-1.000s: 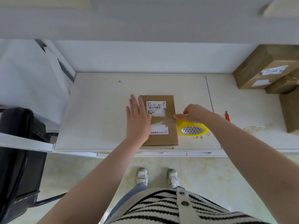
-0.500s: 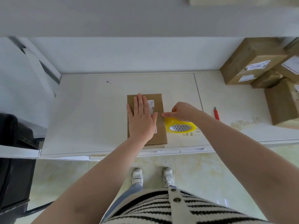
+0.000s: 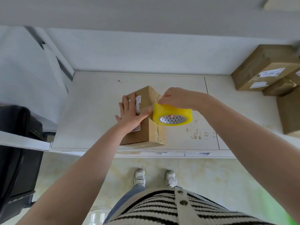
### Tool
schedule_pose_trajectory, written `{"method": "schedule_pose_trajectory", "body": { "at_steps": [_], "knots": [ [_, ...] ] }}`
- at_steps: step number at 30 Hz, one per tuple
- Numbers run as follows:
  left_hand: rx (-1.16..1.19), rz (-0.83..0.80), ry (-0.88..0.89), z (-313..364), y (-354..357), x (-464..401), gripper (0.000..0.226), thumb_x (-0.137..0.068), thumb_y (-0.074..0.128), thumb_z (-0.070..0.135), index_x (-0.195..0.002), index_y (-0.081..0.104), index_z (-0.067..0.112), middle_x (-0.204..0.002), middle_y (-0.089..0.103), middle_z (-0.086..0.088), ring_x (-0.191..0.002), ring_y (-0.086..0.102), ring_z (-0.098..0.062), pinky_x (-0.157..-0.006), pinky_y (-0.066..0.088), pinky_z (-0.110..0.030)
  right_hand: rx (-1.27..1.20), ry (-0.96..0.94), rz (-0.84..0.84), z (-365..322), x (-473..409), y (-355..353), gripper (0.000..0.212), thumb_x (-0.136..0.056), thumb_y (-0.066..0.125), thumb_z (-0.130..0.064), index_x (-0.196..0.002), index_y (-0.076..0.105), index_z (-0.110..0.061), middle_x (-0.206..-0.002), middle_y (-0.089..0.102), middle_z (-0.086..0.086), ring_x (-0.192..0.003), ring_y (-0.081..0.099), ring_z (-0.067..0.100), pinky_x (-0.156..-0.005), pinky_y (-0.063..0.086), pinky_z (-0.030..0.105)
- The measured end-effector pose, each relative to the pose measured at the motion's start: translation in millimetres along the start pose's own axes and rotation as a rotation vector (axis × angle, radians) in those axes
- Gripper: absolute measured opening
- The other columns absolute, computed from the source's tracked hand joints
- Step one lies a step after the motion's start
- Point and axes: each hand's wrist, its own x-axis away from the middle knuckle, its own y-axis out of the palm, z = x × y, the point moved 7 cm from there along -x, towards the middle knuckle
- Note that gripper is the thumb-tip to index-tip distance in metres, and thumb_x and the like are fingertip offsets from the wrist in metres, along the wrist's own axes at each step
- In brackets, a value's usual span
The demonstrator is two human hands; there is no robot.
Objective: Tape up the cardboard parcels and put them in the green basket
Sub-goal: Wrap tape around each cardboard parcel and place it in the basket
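Observation:
A small cardboard parcel (image 3: 146, 133) with white labels stands on the white counter (image 3: 90, 114) near its front edge. My left hand (image 3: 130, 115) lies flat on the parcel's top, fingers spread, thumb pressing toward the right edge. My right hand (image 3: 176, 99) grips a yellow roll of tape (image 3: 172, 116), held against the parcel's upper right side. A strip of tape runs down the parcel's right face. A blurred green patch (image 3: 290, 215) shows at the bottom right corner; I cannot tell whether it is the basket.
Several brown cardboard boxes (image 3: 263, 69) are stacked at the counter's far right. A black chair (image 3: 16, 143) stands at the left beside a white ledge. A wall backs the counter. My feet stand on the pale floor below the edge.
The parcel now shows its right side instead of lying flat. My right hand has lifted the tape roll off the counter up to the parcel's top edge. My left hand stays on top.

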Motion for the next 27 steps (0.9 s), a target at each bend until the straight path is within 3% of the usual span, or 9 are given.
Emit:
{"method": "schedule_pose_trajectory", "body": {
  "at_steps": [2,4,6,8,12,18,22,24,27],
  "knots": [
    [0.035,-0.011,-0.036,-2,-2,1,0.121,-0.054,0.043,0.088,-0.151,-0.015,0.048,-0.162,-0.027,0.007,-0.149,-0.022,-0.028,-0.114,-0.001,-0.07,-0.007,0.004,-0.027,-6,2,-3,0.046,-0.097,0.048,-0.042,-0.11,0.066,-0.002,-0.103,0.065,0.018,-0.077,0.052,0.022,-0.064,0.037,0.029],
    [0.074,-0.027,-0.037,-4,-3,1,0.12,-0.054,0.046,0.087,-0.15,-0.016,0.05,-0.161,-0.028,0.005,-0.149,-0.023,-0.03,-0.114,0.0,-0.07,-0.048,-0.011,-0.065,-9,5,-4,0.045,-0.097,0.049,-0.047,-0.103,0.069,-0.007,-0.103,0.068,0.013,-0.083,0.06,0.025,-0.069,0.043,0.032],
    [0.117,-0.037,-0.03,-6,-5,2,0.118,-0.057,0.048,0.086,-0.149,-0.016,0.052,-0.161,-0.029,0.004,-0.148,-0.025,-0.029,-0.115,-0.001,-0.068,-0.048,-0.027,-0.081,-10,7,-5,0.049,-0.094,0.051,-0.054,-0.089,0.069,-0.009,-0.086,0.067,0.008,-0.076,0.061,0.024,-0.067,0.044,0.032],
    [0.128,-0.042,-0.034,-7,-4,4,0.119,-0.054,0.049,0.088,-0.148,-0.016,0.054,-0.161,-0.029,0.005,-0.148,-0.025,-0.028,-0.116,-0.002,-0.067,0.058,-0.018,-0.048,-7,7,-6,0.056,-0.09,0.051,-0.062,-0.07,0.06,-0.01,-0.065,0.055,0.003,-0.058,0.049,0.019,-0.055,0.038,0.027],
    [0.107,-0.044,-0.039,-3,-1,5,0.118,-0.056,0.051,0.089,-0.147,-0.017,0.056,-0.161,-0.029,0.006,-0.149,-0.025,-0.026,-0.116,-0.002,-0.065,0.226,0.08,0.103,6,5,-10,0.065,-0.08,0.051,-0.074,-0.053,0.053,-0.014,-0.045,0.043,-0.005,-0.043,0.041,0.013,-0.046,0.032,0.024],
    [0.187,-0.038,-0.072,-14,-8,4,0.103,-0.079,0.06,0.073,-0.146,-0.016,0.057,-0.161,-0.028,0.003,-0.148,-0.025,-0.03,-0.116,-0.003,-0.065,0.158,0.088,0.163,2,4,3,0.061,-0.08,0.055,-0.07,-0.058,0.058,-0.013,-0.051,0.047,-0.001,-0.048,0.047,0.016,-0.049,0.035,0.027],
    [0.265,-0.05,-0.119,-16,-8,5,0.107,-0.071,0.064,0.074,-0.146,-0.011,0.059,-0.163,-0.022,0.001,-0.151,-0.002,-0.036,-0.118,0.012,-0.061,0.076,0.086,0.139,-1,8,1,0.063,-0.084,0.052,-0.07,-0.056,0.053,-0.013,-0.051,0.046,-0.001,-0.048,0.044,0.015,-0.051,0.034,0.028],
    [0.325,-0.007,-0.1,-13,-8,5,0.108,-0.07,0.068,0.068,-0.148,-0.005,0.058,-0.165,-0.015,0.002,-0.151,0.007,-0.033,-0.118,0.018,-0.058,0.024,0.09,0.129,2,14,-3,0.061,-0.087,0.052,-0.066,-0.056,0.05,-0.014,-0.053,0.043,-0.001,-0.049,0.041,0.016,-0.052,0.032,0.027],
    [0.456,-0.023,-0.035,3,8,7,0.106,-0.075,0.073,0.06,-0.152,0.0,0.054,-0.166,-0.009,0.005,-0.153,0.005,-0.023,-0.118,0.016,-0.05,0.084,0.076,0.116,4,24,-18,0.056,-0.089,0.055,-0.055,-0.053,0.042,-0.015,-0.05,0.034,-0.002,-0.047,0.034,0.016,-0.049,0.027,0.027]
  ]
}}
